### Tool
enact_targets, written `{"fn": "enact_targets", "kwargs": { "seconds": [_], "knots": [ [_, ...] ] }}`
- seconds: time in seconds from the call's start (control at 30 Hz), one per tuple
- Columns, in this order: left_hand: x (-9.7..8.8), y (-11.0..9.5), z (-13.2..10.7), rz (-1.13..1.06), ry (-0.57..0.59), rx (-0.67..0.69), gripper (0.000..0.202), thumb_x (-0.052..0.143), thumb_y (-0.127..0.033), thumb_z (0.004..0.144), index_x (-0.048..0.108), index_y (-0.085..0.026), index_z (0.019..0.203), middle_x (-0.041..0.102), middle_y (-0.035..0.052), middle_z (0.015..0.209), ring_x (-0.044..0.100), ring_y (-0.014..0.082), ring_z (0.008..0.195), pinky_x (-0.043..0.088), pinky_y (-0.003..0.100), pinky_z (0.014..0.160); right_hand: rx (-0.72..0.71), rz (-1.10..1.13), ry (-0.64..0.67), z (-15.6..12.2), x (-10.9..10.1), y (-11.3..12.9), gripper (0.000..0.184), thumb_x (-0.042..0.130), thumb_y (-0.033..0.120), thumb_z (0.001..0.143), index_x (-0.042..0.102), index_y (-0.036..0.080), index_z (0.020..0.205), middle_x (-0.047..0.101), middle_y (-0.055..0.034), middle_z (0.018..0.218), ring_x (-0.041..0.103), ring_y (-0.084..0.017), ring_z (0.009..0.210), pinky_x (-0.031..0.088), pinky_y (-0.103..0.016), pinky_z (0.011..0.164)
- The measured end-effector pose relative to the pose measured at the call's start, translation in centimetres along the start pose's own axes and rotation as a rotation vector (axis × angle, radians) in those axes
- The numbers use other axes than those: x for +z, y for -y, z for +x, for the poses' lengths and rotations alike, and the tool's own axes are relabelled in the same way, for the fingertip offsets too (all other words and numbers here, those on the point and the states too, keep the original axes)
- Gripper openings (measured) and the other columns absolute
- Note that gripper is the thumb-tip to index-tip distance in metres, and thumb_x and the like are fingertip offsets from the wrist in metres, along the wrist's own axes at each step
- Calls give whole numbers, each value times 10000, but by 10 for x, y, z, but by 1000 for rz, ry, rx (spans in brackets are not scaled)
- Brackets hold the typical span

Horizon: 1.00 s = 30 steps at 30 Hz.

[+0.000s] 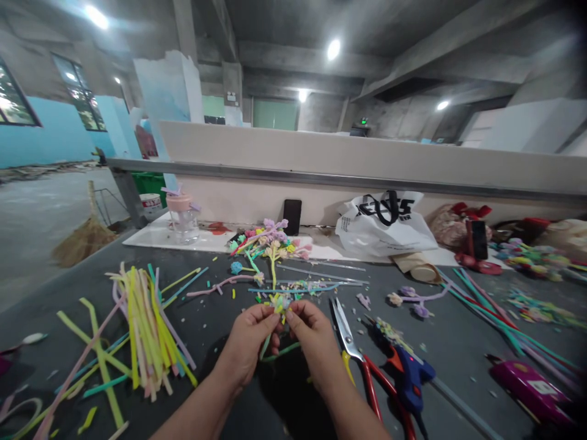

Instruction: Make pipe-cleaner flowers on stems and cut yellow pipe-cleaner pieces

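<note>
Between my two hands, near the middle of the view, is a small pipe-cleaner flower (280, 301) in yellow and pale tones, with a green stem below. My left hand (247, 345) pinches it from the left with thumb and fingertips. On the other side, my right hand (314, 339) has its thumb and bent fingers closed on the same piece; the fingers partly cover it. Just beyond lie cut pipe-cleaner scraps (300, 286) and a pile of finished fuzzy flowers (270, 238). Scissors (346, 330) with partly spread blades rest right of my right hand.
A bundle of pipe cleaners (147, 330) lies left. At the right are a blue glue gun (410, 376), a purple tool (527, 385) and more stems (495, 305). A clear cup (183, 226), black phone (292, 217) and white bag (383, 226) stand along the back.
</note>
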State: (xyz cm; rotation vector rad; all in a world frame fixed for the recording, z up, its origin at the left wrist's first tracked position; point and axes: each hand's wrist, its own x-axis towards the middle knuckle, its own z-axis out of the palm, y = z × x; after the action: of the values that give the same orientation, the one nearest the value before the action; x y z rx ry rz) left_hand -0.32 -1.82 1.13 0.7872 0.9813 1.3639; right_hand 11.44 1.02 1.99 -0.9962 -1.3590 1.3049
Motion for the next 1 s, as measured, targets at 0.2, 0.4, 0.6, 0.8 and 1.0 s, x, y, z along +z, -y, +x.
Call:
{"fn": "enact_targets", "kwargs": {
  "seconds": [0.2, 0.4, 0.6, 0.8, 1.0],
  "knots": [
    [-1, 1, 1, -77, 13, 4, 203, 637, -261, 693, 472, -153, 741, 537, -46, 609, 450, 52, 422, 387, 188, 403, -25, 72, -59, 2, 1, -5, 179, 614, 289, 692, 502, 193, 794, 480, 58, 613, 438, -96, 512, 353, -207, 477],
    [-2, 4, 2, -73, 6, 31, 227, 641, -234, 686, 426, -172, 720, 498, -71, 528, 477, 71, 427, 407, 199, 422, -59, 10, -73, 1, 3, -6, 139, 610, 283, 716, 510, 190, 743, 482, 54, 621, 429, -88, 519, 360, -202, 488],
    [-1, 3, 0, 41, 33, 54, 239, 641, -254, 689, 416, -176, 691, 509, -65, 521, 491, 74, 422, 358, 178, 412, -41, 19, 9, -3, 6, -2, 200, 633, 341, 691, 512, 185, 661, 493, 51, 548, 469, -104, 477, 388, -217, 451],
    [-3, 1, 0, -17, 118, 40, 181, 653, -203, 687, 495, -143, 751, 544, -33, 614, 517, 78, 514, 414, 202, 502, 55, 99, 31, -1, 6, -4, 200, 620, 329, 677, 489, 185, 633, 482, 55, 506, 465, -109, 451, 402, -231, 437],
    [-4, -1, 2, -206, 149, 4, 180, 660, -193, 695, 495, -129, 727, 533, -17, 629, 479, 60, 516, 410, 188, 497, -21, 83, -38, -5, 2, 2, 144, 572, 272, 700, 495, 180, 621, 442, 63, 481, 412, -90, 471, 330, -206, 478]
  ]
}}
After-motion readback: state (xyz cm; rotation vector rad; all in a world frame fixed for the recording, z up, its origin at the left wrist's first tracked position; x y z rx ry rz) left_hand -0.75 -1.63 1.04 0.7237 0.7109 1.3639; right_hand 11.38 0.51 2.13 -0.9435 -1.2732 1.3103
